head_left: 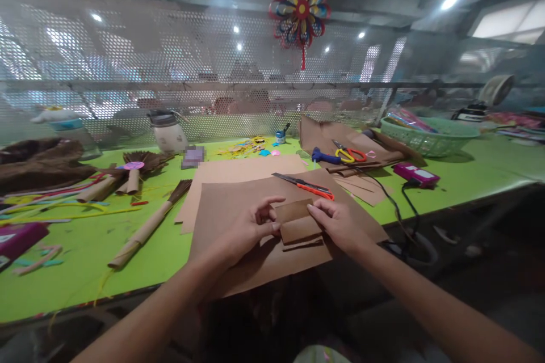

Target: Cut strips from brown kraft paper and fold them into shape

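A folded piece of brown kraft paper (300,228) with visible creases is held between my two hands, just above a large brown paper sheet (225,210). My left hand (254,226) grips its left edge, thumb in front and fingers curled. On the right, my right hand (338,222) pinches the upper right edge between thumb and fingers. An orange utility knife (309,186) lies on the big sheet just beyond the folded piece, its blade end pointing left. Lighter cardboard (251,167) lies under the sheet.
Scissors (353,154) and a blue glue gun (326,156) lie at back right, near a corded purple box (416,174) and green basket (447,139). Left are a rolled-paper stick (142,236), colourful strips (46,204) and a jar (167,131). The green table's edge (106,299) is close.
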A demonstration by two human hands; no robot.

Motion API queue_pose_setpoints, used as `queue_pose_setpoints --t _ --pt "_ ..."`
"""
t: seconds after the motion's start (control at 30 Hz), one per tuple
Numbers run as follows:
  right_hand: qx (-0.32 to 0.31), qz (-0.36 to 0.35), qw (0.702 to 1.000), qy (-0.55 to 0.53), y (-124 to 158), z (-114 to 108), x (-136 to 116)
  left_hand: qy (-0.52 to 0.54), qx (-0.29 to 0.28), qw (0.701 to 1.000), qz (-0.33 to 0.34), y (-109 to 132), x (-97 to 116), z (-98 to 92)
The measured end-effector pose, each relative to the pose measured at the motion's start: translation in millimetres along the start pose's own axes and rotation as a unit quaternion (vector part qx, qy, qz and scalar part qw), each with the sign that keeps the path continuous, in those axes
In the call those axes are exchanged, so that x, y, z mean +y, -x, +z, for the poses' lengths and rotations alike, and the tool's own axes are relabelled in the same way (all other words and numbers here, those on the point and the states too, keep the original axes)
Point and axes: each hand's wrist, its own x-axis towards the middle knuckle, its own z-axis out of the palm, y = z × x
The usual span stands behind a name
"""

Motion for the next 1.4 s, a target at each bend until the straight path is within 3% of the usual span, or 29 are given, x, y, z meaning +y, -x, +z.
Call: queue_pose_setpoints --t 0.47,0.63,0.77,0.9,1.03,1.13,1.3,1.4 --pt "-0.016 0.017 0.997 -0.068 1.6 -0.5 -6.2 0.055 0.023 0.998 -0.009 0.1 1.9 -0.9" --pt "0.024 0.02 0.995 -0.091 2.3 1.2 -2.7 0.042 0.079 0.996 -0.018 -0.7 1.4 -1.0" --pt "0.041 0.025 0.991 -0.124 0.0 1.2 1.6 -0.139 0.139 0.98 0.008 -1.8 0.2 -0.8" --pt "0.054 0.036 0.984 -0.165 -0.5 2.0 1.8 -0.361 0.088 0.923 0.104 -4.4 -5.1 1.1" --pt "0.064 0.043 0.986 -0.151 3.3 -1.1 0.4 -0.373 0.065 0.92 0.101 -7.3 -18.0 -0.8" --pt "0.1 0.059 0.985 -0.131 -1.5 -18.3 8.9 -0.404 0.062 0.907 0.101 -7.8 -22.8 -3.1" --pt "0.289 0.106 0.946 -0.101 -34.5 -76.9 38.0 -0.521 0.014 0.839 0.154 -5.4 -13.2 -1.0" --pt "0.314 0.144 0.935 -0.076 -51.4 -102.8 51.7 -0.543 -0.002 0.824 0.163 -4.1 -8.5 0.9"
